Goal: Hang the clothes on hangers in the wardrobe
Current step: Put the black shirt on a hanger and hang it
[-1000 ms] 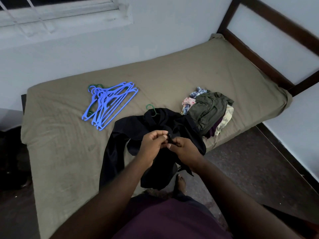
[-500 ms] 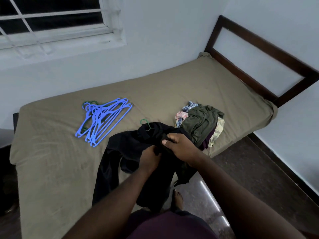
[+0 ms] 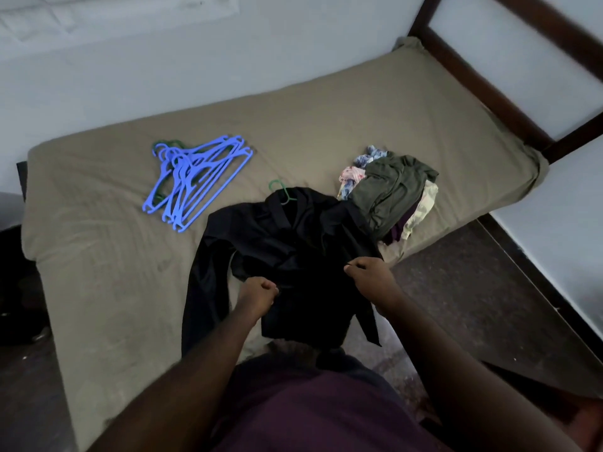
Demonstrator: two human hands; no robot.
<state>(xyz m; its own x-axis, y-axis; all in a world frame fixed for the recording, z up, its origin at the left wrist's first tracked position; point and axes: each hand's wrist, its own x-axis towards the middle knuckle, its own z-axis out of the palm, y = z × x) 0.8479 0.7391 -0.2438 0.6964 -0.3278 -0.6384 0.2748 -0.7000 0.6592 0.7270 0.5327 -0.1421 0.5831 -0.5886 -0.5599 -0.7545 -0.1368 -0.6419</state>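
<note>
Black garment (image 3: pixel 287 243) lies flat on the bed (image 3: pixel 98 256) near its front edge, collar end pointing to the wall, lower part and one strip hanging over the mattress edge twd the floor (image 3: pixel 473 288). Green hanger (image 3: pixel 281 191) is inside it, only the hook pokes out at the collar. L sleeve runs down along the sheet, left of the body. Left hand (image 3: pixel 259 293): fingers curled tight, gripping the garment at its lower left front. Right hand (image 3: pixel 368 272): also curled, pinching a bit of black fabric at the garment's right edge. Both hands sit apart from each other w/ the cloth between them. Blue hangers (image 3: pixel 199 181) in a loose stack on the sheet, back-left of the garment, not touching it; a green one shows under the stack. Clothes pile (image 3: pixel 391 194) just right of the collar, touching the garment's shoulder: olive piece on top, floral, purple and pale bits under it, exact count can't tell. Dark wooden headboard (image 3: pixel 489 102) at the far right end of the bed.
</note>
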